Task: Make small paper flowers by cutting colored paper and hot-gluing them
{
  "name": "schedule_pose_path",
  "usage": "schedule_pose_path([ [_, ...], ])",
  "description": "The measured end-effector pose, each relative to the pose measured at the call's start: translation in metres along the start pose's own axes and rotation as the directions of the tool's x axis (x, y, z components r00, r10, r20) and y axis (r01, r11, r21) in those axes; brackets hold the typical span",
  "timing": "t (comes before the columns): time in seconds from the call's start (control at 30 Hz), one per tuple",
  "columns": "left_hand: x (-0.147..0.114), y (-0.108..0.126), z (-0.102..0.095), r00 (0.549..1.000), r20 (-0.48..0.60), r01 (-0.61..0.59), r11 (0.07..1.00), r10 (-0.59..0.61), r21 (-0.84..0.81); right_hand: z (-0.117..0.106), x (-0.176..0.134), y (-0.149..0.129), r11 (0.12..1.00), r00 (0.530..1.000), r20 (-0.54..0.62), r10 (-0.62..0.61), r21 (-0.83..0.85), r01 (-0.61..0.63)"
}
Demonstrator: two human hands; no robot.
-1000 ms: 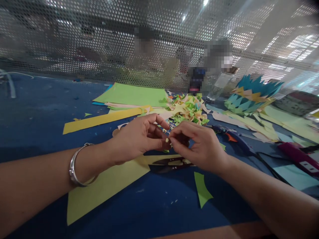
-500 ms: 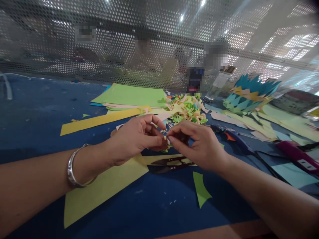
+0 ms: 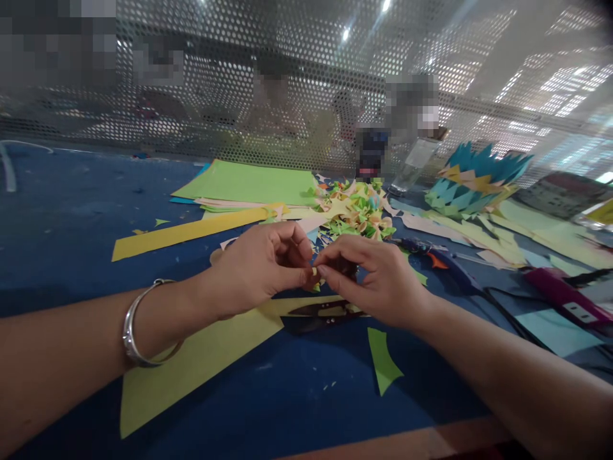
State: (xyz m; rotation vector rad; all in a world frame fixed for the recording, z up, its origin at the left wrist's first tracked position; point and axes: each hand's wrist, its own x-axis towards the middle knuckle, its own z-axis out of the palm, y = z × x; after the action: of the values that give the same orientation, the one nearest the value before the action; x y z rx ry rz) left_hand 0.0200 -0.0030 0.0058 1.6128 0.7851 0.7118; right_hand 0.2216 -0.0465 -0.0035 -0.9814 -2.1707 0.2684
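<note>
Between the fingertips of both hands is a tiny yellow piece of paper [image 3: 315, 272], mostly hidden. My left hand [image 3: 261, 265], with a silver bangle at the wrist, pinches it from the left. From the right, my right hand [image 3: 376, 275] pinches it between thumb and index finger. Just below the hands lie dark scissors [image 3: 325, 310], partly covered by the right hand, over a yellow paper strip. Pale yellow paper [image 3: 201, 370] lies flat under the left forearm. A green paper scrap [image 3: 384, 361] rests nearer to me.
Behind the hands is a heap of small folded paper pieces [image 3: 359, 211] beside stacked green sheets [image 3: 253, 184]. A glue gun [image 3: 450, 265], a purple power strip [image 3: 565, 294] and a blue paper crown-like piece [image 3: 479, 179] are on the right. A perforated metal screen [image 3: 215, 83] closes off the back.
My left index finger has curled in closer to the thumb, and the fingertips of both hands have come nearer together around the small paper. The view has shifted slightly.
</note>
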Motion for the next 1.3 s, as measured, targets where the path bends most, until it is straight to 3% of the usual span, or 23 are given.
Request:
schedule_pose_path([
  [0.37,0.000,-0.001,-0.002,0.994,0.019,-0.105,0.982,0.104,0.159,0.000,0.000,-0.001,0.997,0.999,0.014,-0.050,-0.052,0.050],
  [0.6,-0.005,0.001,-0.002,0.982,0.023,-0.181,0.891,0.189,0.417,0.003,-0.002,0.001,0.992,0.995,-0.003,-0.095,-0.086,0.094],
  [0.83,-0.007,0.001,-0.002,0.980,0.028,-0.189,0.861,0.199,0.473,0.005,-0.001,0.000,0.991,0.993,-0.023,-0.112,-0.077,0.110],
  [1.03,-0.005,-0.001,-0.001,0.986,0.026,-0.165,0.935,0.166,0.315,0.006,-0.001,0.000,0.992,0.992,-0.067,-0.107,-0.074,0.102],
  [1.17,-0.002,0.001,-0.001,0.996,0.026,-0.088,0.990,0.086,0.107,0.005,-0.001,-0.001,0.996,0.994,-0.088,-0.071,-0.057,0.066],
  [1.3,-0.001,0.002,-0.001,1.000,0.029,-0.010,1.000,0.010,0.002,0.004,-0.001,0.000,0.998,0.993,-0.103,-0.060,-0.040,0.056],
])
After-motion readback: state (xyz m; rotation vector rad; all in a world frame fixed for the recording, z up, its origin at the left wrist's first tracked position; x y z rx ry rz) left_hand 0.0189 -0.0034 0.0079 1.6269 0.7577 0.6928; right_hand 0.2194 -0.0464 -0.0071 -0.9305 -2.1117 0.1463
